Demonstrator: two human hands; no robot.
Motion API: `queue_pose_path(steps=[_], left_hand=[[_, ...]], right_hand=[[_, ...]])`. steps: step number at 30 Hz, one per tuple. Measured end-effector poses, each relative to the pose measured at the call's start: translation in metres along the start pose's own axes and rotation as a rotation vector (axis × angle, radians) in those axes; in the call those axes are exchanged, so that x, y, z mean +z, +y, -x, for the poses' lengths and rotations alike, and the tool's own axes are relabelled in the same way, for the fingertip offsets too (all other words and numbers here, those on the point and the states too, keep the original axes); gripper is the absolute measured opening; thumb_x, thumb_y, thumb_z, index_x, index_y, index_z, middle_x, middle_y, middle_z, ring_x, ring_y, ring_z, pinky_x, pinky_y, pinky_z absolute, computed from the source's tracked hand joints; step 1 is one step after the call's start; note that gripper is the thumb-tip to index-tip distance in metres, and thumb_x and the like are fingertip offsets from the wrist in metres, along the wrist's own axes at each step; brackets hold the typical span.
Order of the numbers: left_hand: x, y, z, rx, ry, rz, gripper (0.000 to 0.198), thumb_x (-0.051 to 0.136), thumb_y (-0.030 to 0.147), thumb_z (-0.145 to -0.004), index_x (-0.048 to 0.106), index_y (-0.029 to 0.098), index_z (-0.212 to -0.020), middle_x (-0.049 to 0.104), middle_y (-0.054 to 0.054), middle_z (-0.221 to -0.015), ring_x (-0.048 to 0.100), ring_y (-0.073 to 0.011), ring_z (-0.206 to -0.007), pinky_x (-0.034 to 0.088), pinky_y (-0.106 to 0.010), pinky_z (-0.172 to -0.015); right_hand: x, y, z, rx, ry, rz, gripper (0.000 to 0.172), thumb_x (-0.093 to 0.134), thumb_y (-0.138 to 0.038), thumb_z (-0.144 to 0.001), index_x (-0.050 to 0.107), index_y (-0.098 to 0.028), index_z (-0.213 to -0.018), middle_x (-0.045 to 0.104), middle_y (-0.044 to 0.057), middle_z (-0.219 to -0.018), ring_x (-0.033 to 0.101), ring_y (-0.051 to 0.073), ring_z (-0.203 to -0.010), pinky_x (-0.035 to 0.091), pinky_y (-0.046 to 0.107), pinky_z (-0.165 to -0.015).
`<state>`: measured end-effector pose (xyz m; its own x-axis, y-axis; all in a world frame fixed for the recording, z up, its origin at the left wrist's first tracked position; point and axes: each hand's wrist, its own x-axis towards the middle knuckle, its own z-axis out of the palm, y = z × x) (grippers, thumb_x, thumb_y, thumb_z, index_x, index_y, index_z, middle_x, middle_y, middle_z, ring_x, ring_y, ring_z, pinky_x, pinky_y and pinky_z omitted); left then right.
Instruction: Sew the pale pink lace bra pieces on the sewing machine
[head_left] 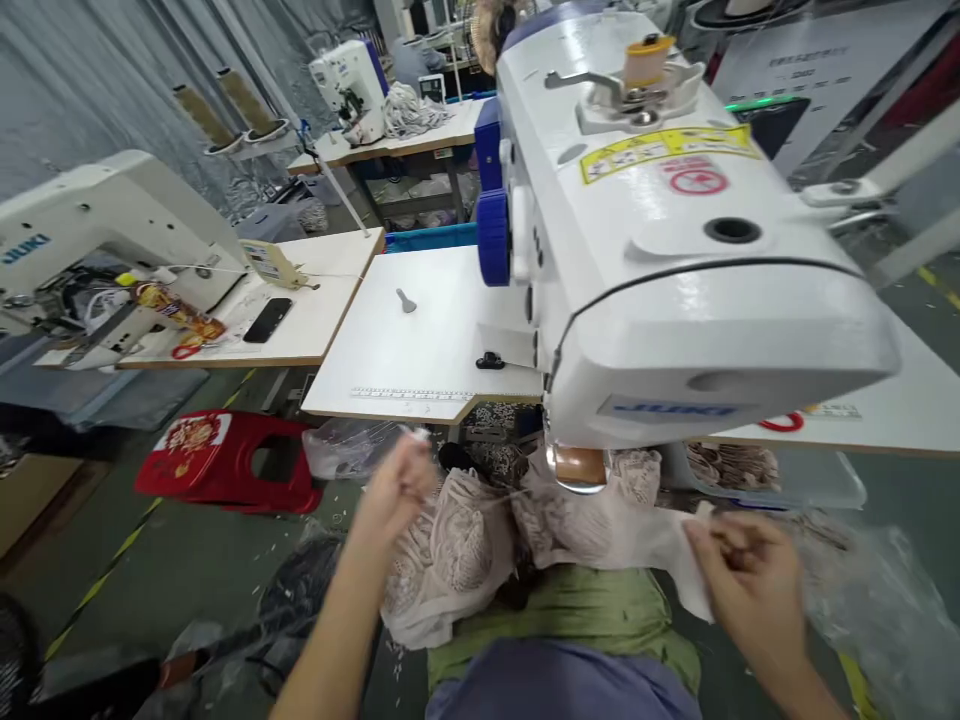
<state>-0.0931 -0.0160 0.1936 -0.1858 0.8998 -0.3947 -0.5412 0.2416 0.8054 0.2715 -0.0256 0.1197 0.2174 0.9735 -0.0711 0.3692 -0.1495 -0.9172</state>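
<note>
A pale beige lace bra (459,535) lies across the lap, below the head of the white sewing machine (720,330). Its cups have a lace pattern, and one smooth side panel (660,535) stretches to the right. My right hand (754,575) pinches the end of that panel between thumb and fingers. Left of the cups, my left hand (401,485) is raised with its fingers curled closed. A small whitish bit shows at its fingertips, but motion blur hides what it is.
The white machine table (397,350) carries a ruler (412,394) and a small grey tool (406,300). A red stool (225,460) stands left on the floor. To the right, a clear bin (825,480) holds folded lace pieces. Another sewing machine (112,240) is far left.
</note>
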Motion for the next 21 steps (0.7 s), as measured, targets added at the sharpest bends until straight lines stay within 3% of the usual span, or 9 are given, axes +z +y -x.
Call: queue_pose_path(steps=[3, 5, 7, 12, 17, 21], left_hand=[[0.041, -0.045, 0.012, -0.158, -0.163, -0.122, 0.039, 0.085, 0.046, -0.068, 0.064, 0.014, -0.066, 0.034, 0.011, -0.043, 0.024, -0.0037, -0.038, 0.022, -0.018, -0.040], [0.061, -0.065, 0.022, -0.208, -0.243, -0.167, 0.043, 0.085, 0.051, -0.065, 0.064, 0.014, -0.067, 0.032, 0.011, -0.043, 0.021, -0.0036, -0.040, 0.018, -0.019, -0.042], [0.073, -0.076, 0.031, -0.199, -0.293, -0.258, 0.045, 0.081, 0.056, -0.067, 0.064, 0.014, -0.068, 0.035, 0.010, -0.045, 0.022, -0.0043, -0.042, 0.016, -0.020, -0.043], [0.077, -0.076, 0.037, -0.121, -0.389, -0.569, 0.043, 0.062, 0.057, -0.082, 0.058, 0.017, -0.068, 0.036, 0.008, -0.051, 0.026, -0.0075, -0.047, 0.020, -0.023, -0.047], [0.085, -0.071, 0.041, -0.027, -0.526, -0.825, 0.038, 0.051, 0.049, -0.088, 0.054, 0.017, -0.067, 0.041, 0.004, -0.059, 0.035, -0.0110, -0.057, 0.028, -0.025, -0.055], [0.093, -0.068, 0.046, 0.016, -0.563, -0.955, 0.037, 0.046, 0.045, -0.090, 0.047, 0.020, -0.063, 0.037, 0.005, -0.058, 0.034, -0.0116, -0.057, 0.027, -0.025, -0.055]], right_hand=[[0.029, -0.029, 0.008, -0.132, -0.515, 0.048, 0.028, 0.057, -0.051, -0.087, 0.060, -0.023, -0.085, 0.067, 0.004, -0.076, 0.063, 0.019, -0.066, 0.049, 0.028, -0.059], [0.043, -0.049, 0.008, -0.128, -0.695, -0.003, 0.027, 0.052, -0.048, -0.091, 0.062, -0.022, -0.092, 0.068, 0.005, -0.085, 0.064, 0.020, -0.078, 0.050, 0.030, -0.069], [0.051, -0.060, 0.004, -0.107, -0.692, -0.060, 0.027, 0.051, -0.047, -0.092, 0.059, -0.022, -0.096, 0.066, 0.005, -0.088, 0.062, 0.019, -0.082, 0.049, 0.030, -0.072], [0.042, -0.060, 0.000, -0.093, -0.658, -0.048, 0.026, 0.054, -0.045, -0.091, 0.049, -0.022, -0.083, 0.052, -0.003, -0.072, 0.047, 0.012, -0.063, 0.038, 0.024, -0.057], [0.028, -0.067, -0.003, -0.115, -0.796, -0.076, 0.026, 0.055, -0.042, -0.091, 0.066, -0.019, -0.099, 0.069, 0.005, -0.090, 0.060, 0.016, -0.078, 0.046, 0.026, -0.069], [0.025, -0.077, -0.007, -0.184, -0.842, 0.018, 0.024, 0.058, -0.037, -0.090, 0.073, -0.020, -0.096, 0.074, 0.006, -0.095, 0.065, 0.019, -0.088, 0.048, 0.028, -0.077]])
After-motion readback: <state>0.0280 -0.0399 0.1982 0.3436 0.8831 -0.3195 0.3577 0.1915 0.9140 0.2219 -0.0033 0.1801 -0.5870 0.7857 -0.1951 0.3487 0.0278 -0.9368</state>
